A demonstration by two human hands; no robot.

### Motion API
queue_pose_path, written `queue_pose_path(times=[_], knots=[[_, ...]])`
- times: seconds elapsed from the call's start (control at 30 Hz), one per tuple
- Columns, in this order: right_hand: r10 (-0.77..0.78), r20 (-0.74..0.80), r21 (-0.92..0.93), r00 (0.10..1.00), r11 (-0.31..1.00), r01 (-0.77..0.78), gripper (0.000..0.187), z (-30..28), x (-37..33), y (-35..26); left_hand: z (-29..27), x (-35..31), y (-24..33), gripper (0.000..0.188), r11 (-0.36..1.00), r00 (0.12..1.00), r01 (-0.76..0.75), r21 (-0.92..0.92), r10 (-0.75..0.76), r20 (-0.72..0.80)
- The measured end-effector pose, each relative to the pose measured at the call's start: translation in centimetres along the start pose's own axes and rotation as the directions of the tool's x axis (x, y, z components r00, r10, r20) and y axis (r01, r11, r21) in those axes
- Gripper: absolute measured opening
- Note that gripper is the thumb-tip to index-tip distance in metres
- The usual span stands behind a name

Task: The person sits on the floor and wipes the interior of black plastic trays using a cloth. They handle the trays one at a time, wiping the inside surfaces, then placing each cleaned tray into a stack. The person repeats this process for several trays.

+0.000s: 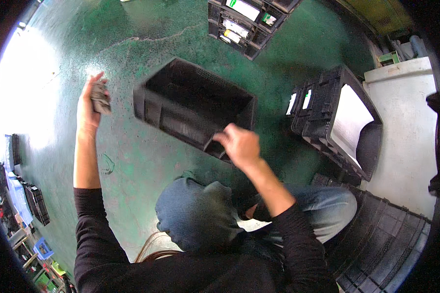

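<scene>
In front of me a black plastic crate (151,105) stands over the green floor, its open top showing a dark inside. Slight blur softens its edges. My right hand (243,146) is closed around the rim at the crate's near right corner. Off to the left of the crate, apart from it, my left hand (87,107) is raised with its fingers wrapped round a crumpled grey rag (101,97). Whether anything lies at the bottom of the crate is too dark to tell.
Stacked black crates (322,107) with a white sheet (352,122) stand to the right, beside a pale wall panel (401,127). Another labelled crate stack (252,24) is ahead. Black crates (381,239) lie at lower right. My bent knees (195,210) are close below.
</scene>
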State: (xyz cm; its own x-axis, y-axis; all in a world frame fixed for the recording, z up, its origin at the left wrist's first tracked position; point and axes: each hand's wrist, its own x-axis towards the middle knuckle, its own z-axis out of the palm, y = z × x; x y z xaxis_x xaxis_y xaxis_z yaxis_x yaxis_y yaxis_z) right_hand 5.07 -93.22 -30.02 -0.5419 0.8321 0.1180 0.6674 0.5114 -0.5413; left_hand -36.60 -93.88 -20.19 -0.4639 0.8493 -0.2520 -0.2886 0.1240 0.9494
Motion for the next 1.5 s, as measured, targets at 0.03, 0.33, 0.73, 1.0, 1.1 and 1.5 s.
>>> queue_pose_path(times=[0.03, 0.33, 0.73, 1.0, 1.1, 1.5], knots=[[0.044, -0.092, 0.130, 0.995, 0.991, -0.031, 0.036, -2.8, 1.6, 0.4, -0.9, 0.8, 0.6, 0.048, 0.996, 1.000, -0.018, -0.088, 0.017, -0.012], [0.466, 0.258, 0.964, 0.846, -0.061, -0.260, 0.064, -0.3, -4.8, 6.1, -1.8, 3.0, -3.4, 0.048, 0.848, 0.983, 0.154, -0.507, -0.079, 0.167], [0.680, 0.584, 0.809, 0.443, -0.533, -0.249, 0.063, 3.7, -10.2, 9.2, 1.5, 2.9, -5.3, 0.050, 0.901, 0.940, 0.216, -0.376, -0.088, 0.330], [0.740, 0.573, 0.819, 0.351, -0.510, -0.262, 0.063, 1.5, -10.9, 9.1, 2.1, 2.5, -6.1, 0.047, 0.919, 0.924, 0.277, -0.280, -0.174, 0.341], [0.774, 0.540, 0.841, 0.330, -0.479, -0.253, 0.063, -0.3, -9.8, 8.3, 2.2, 1.4, -3.5, 0.050, 0.971, 0.918, 0.225, -0.087, -0.181, 0.352], [0.830, 0.165, 0.720, 0.532, 0.267, -0.640, 0.083, -12.6, -0.4, 2.8, -1.2, -0.5, 11.5, 0.047, 0.928, 0.900, -0.134, 0.349, -0.033, 0.434]])
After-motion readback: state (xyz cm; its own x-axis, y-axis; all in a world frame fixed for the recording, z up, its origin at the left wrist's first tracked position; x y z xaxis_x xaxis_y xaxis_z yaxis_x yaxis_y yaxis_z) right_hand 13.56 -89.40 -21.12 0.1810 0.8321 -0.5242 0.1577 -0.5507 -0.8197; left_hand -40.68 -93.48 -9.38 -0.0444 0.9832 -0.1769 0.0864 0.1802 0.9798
